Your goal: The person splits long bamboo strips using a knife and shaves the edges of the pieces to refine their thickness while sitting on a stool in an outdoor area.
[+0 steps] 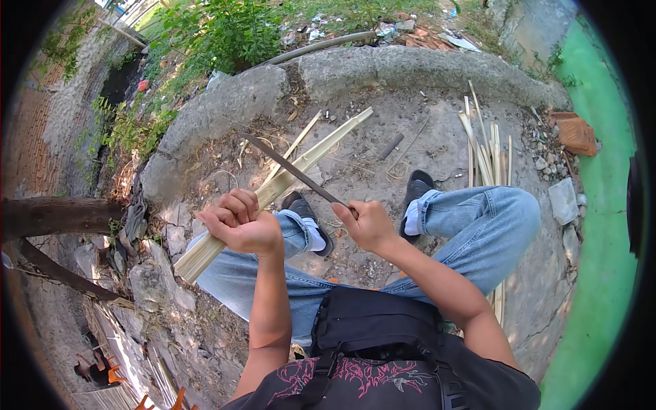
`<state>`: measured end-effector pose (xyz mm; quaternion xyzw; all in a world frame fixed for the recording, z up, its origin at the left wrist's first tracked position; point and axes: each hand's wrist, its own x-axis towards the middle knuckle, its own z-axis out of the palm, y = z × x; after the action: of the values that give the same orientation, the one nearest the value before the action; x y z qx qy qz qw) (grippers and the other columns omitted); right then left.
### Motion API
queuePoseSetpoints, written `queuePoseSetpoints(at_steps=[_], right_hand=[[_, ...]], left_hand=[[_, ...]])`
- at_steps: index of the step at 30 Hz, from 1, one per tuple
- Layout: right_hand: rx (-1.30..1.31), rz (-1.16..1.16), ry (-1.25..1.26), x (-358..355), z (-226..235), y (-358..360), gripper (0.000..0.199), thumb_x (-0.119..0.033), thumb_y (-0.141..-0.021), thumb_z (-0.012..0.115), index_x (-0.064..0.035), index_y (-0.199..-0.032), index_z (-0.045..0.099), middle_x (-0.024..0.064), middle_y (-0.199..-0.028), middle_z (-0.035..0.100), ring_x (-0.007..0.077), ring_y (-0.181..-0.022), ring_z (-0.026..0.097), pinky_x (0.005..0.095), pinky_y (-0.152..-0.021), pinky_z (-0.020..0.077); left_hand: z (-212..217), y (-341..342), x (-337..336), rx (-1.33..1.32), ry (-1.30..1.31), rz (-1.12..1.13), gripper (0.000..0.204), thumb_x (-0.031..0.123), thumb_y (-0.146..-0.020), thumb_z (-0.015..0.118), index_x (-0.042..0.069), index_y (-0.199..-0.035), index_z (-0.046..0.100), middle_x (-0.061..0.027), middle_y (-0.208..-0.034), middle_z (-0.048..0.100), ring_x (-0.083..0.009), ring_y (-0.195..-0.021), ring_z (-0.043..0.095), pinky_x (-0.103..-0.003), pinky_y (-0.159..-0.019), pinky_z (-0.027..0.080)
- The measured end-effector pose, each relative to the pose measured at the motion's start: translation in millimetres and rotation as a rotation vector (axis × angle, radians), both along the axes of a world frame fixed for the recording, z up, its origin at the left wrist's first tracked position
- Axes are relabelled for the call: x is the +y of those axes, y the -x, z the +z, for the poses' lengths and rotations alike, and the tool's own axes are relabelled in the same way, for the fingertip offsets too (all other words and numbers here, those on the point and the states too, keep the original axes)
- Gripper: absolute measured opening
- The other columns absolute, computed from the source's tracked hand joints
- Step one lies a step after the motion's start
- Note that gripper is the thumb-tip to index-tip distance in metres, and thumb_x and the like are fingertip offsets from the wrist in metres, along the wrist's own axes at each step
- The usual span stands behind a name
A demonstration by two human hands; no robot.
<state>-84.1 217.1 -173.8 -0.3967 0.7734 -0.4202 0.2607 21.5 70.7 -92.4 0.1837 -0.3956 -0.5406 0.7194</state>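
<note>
Black printed shirt (383,391), nearest. Left hand (242,222): closes around one pale split strip (275,188), slanted over the left leg (229,283). Right hand (369,225): grips a long dark blade (311,183), which crosses the strip. Further pale slats (484,160): ground (369,181), right.

Orng brick (576,133) lies nr grn wall (589,239)

A: Which part of the split bamboo strip (272,190) is hidden?
B: That within the left hand (244,224).
A: Right of the strip?
B: The knife (311,183) handle, inside the right hand (372,225); farther, thinner slats (482,162), partly behind jeans (478,219); farthest, an unidentifiable dark object (635,205), cut off.
</note>
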Motion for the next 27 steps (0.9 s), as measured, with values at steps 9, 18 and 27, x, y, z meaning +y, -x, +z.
queuePoseSetpoints(at_steps=[9, 18, 27], right_hand=[[0.002, 0.042, 0.053, 0, -1, -2, 0.075, -0.061, -0.088, 0.043, 0.0054, -0.057, 0.058, 0.0231, -0.048, 0.051, 0.0355, -0.049, 0.058, 0.0439, -0.051, 0.0431], [-0.036, 0.033, -0.059, -9, -10, -3, 0.071, -0.061, -0.087, 0.045, 0.0022, -0.06, 0.062, 0.0227, -0.054, 0.056, 0.0372, -0.055, 0.06, 0.0429, -0.054, 0.0465], [-0.078, 0.089, -0.074, -5, 24, -7, 0.076, -0.065, -0.087, 0.041, 0.0045, -0.062, 0.063, 0.0215, -0.053, 0.056, 0.0376, -0.055, 0.061, 0.0428, -0.054, 0.0475]], left_hand=[[2, 3, 2, -0.012, 0.021, 0.031, 0.047, 0.036, -0.1, 0.032, 0.016, -0.06, 0.018, 0.002, -0.049, 0.017, -0.0085, -0.043, 0.016, -0.025, -0.041, 0.014], [1, -4, 0, -0.038, 0.008, 0.038, 0.047, 0.035, -0.1, 0.033, 0.015, -0.06, 0.017, 0.0005, -0.049, 0.019, -0.0109, -0.045, 0.015, -0.027, -0.044, 0.015], [-5, -11, -14, -0.019, -0.03, 0.13, 0.048, 0.035, -0.1, 0.032, 0.015, -0.059, 0.018, 0.0005, -0.048, 0.019, -0.0102, -0.043, 0.016, -0.025, -0.041, 0.016]])
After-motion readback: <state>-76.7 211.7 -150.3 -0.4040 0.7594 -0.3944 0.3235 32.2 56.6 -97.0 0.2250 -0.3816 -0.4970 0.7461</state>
